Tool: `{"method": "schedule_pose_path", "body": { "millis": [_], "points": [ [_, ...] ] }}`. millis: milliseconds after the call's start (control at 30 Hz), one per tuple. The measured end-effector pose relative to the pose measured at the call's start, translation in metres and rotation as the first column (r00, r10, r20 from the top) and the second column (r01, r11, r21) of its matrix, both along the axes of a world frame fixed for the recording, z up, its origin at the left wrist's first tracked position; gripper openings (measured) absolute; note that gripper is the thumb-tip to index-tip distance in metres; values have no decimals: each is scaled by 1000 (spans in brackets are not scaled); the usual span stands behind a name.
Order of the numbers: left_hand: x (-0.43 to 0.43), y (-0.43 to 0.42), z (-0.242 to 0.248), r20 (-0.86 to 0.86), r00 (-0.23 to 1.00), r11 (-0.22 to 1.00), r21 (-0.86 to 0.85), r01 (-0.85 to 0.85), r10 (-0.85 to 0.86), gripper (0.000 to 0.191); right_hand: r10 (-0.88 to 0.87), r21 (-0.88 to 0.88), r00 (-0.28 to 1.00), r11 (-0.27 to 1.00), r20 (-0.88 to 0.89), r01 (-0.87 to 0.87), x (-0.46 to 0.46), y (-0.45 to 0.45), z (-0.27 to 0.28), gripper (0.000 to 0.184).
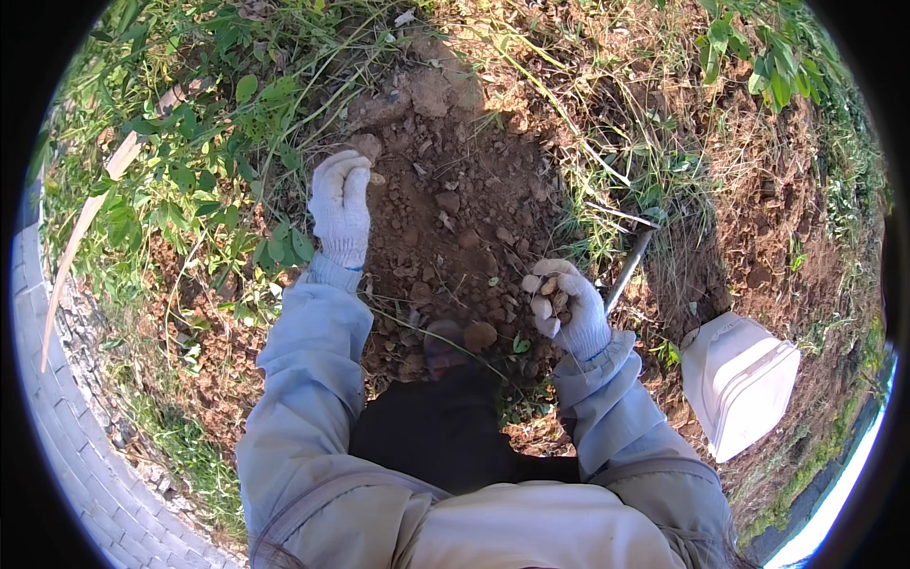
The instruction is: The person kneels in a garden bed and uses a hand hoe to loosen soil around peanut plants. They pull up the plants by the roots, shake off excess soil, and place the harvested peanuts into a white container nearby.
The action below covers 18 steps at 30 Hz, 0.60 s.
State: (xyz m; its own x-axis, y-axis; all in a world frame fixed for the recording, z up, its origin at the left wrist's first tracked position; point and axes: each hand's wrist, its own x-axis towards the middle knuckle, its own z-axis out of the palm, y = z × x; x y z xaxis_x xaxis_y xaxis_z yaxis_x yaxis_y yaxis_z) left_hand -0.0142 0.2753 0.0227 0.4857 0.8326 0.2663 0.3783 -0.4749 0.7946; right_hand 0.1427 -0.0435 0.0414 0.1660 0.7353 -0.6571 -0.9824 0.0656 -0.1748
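Observation:
My left hand [341,203], in a white knit glove, is over the left side of a patch of loose brown soil [455,199]. A small tan peanut pod [377,179] shows at its curled fingertips. Lower and to the right, my right hand [572,309], gloved the same way, is turned up with its fingers curled around several peanut pods [558,295]. Clods and small stones cover the soil between the hands. Part of a shoe [444,348] shows below, under my dark trouser leg [441,427].
Right of my right hand lies a hoe [629,267] with a metal shaft. A white squarish plastic bucket [743,384] is farther right. Green leafy plants [192,156] crowd the left, beside a long wooden strip [92,206]. Grey paving [64,412] borders the far left.

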Motion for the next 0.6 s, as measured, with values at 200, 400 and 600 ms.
{"method": "schedule_pose_path", "body": {
  "millis": [200,400,600],
  "points": [
    [17,-77,5,50,900,855,-293,428,-434,35,108,-84,994,991,1,-107,-11,37,10,51],
    [53,20,-110,-421,907,914,-368,-172,2,46,96,106,989,991,-114,-84,-17,21,16,27],
    [53,16,-93,-131,991,470,-875,-114,-3,56,80,8,996,997,-45,-80,-10,-4,15,27]
  ]
}}
